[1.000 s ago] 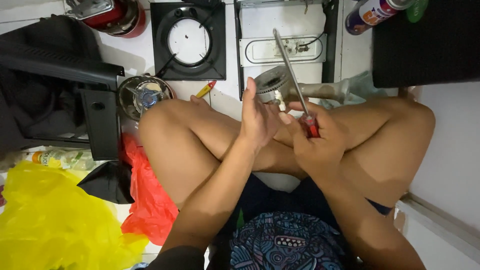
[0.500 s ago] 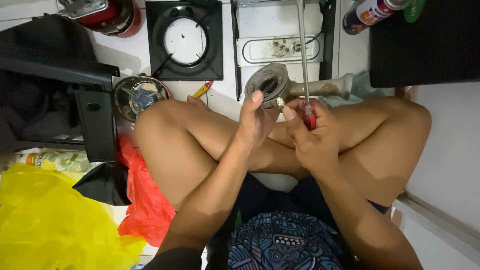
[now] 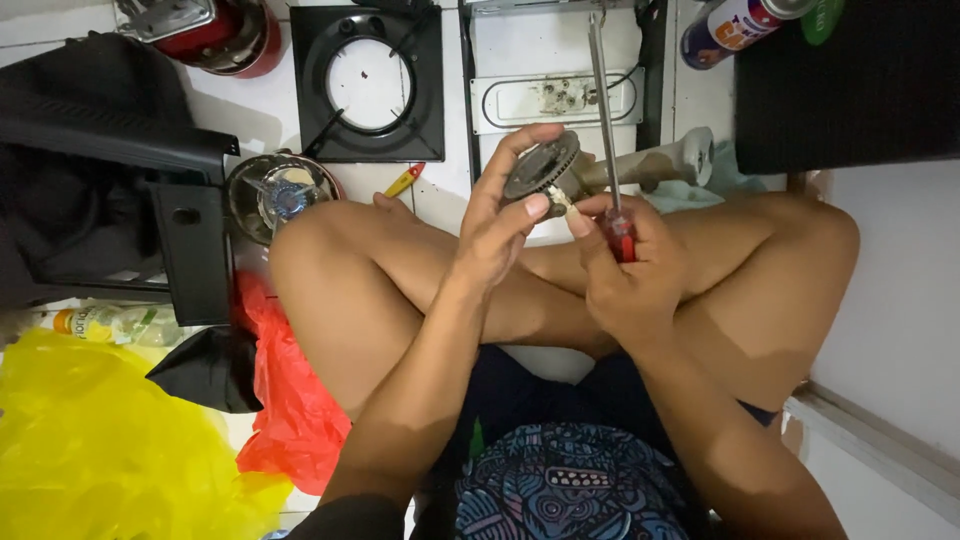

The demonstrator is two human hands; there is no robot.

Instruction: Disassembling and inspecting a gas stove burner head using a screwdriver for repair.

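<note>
I sit cross-legged on a white tiled floor. My left hand [image 3: 500,215] grips a round metal stove burner head [image 3: 541,167] with a long pipe stem [image 3: 655,165] running off to the right. My right hand [image 3: 625,270] holds a red-handled screwdriver [image 3: 606,110] with its long shaft pointing up and away from me. The thumbs of both hands meet at a small pale piece [image 3: 560,203] just under the burner head. The screwdriver's handle is mostly hidden in my fist.
A black stove top plate [image 3: 368,82] with a round opening and a white stove body panel [image 3: 556,98] lie ahead. A glass lid [image 3: 278,192], small yellow-red tool [image 3: 405,180], spray can [image 3: 730,25], red pot [image 3: 205,32], black frame [image 3: 120,190], yellow bag [image 3: 95,440] and red bag [image 3: 290,400] surround me.
The screwdriver has swung from a slant to nearly upright. Both hands with the burner head have stayed above my knees, my left fingers shifting around the burner.
</note>
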